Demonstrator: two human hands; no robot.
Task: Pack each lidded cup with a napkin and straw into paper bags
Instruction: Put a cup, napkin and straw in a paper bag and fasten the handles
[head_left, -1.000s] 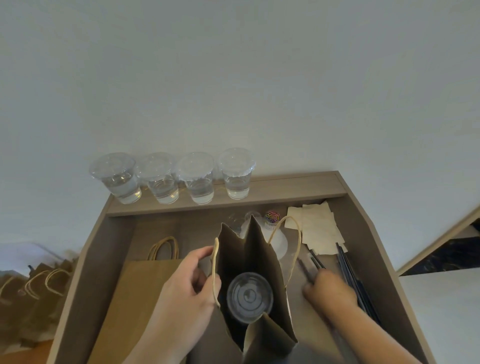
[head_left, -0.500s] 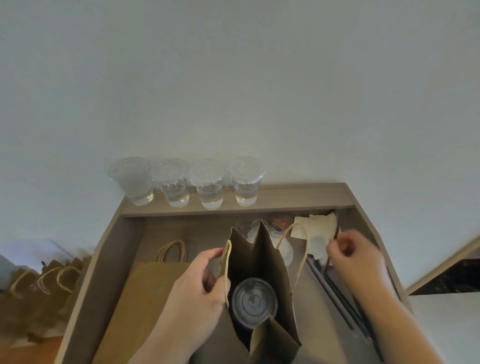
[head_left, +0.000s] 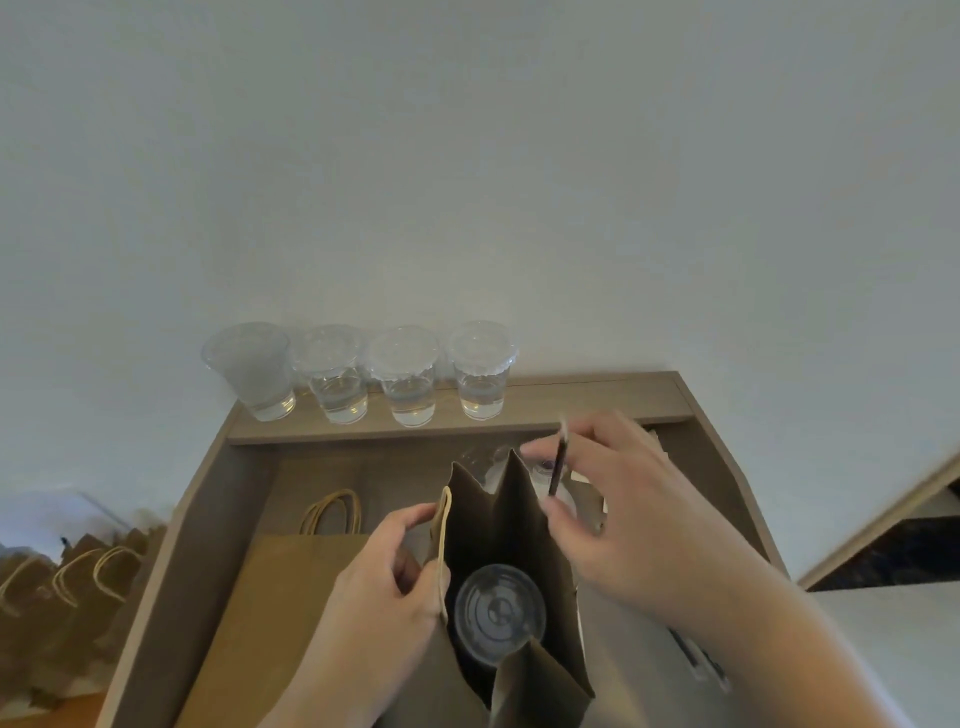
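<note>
An open brown paper bag (head_left: 511, 509) stands upright in the wooden tray (head_left: 582, 400), with a clear lidded cup (head_left: 500, 612) inside it. My left hand (head_left: 387, 587) grips the bag's left edge and its handle, keeping the mouth spread. My right hand (head_left: 618, 509) pinches a dark wrapped straw (head_left: 558, 467) over the bag's far right corner; the straw points steeply downward. Several lidded cups (head_left: 405, 379) holding a little water line the tray's back ledge. The napkins are mostly hidden behind my right hand.
A flat paper bag (head_left: 291, 587) with looped handles lies at the left of the tray. More dark straws (head_left: 696, 654) lie at the right, blurred. Several paper bags (head_left: 67, 582) stand on the floor to the left. A white wall rises behind the ledge.
My right hand rose from the straws at the right of the tray, carrying one straw, and swung left toward the bag's mouth. My left hand kept its hold on the bag.
</note>
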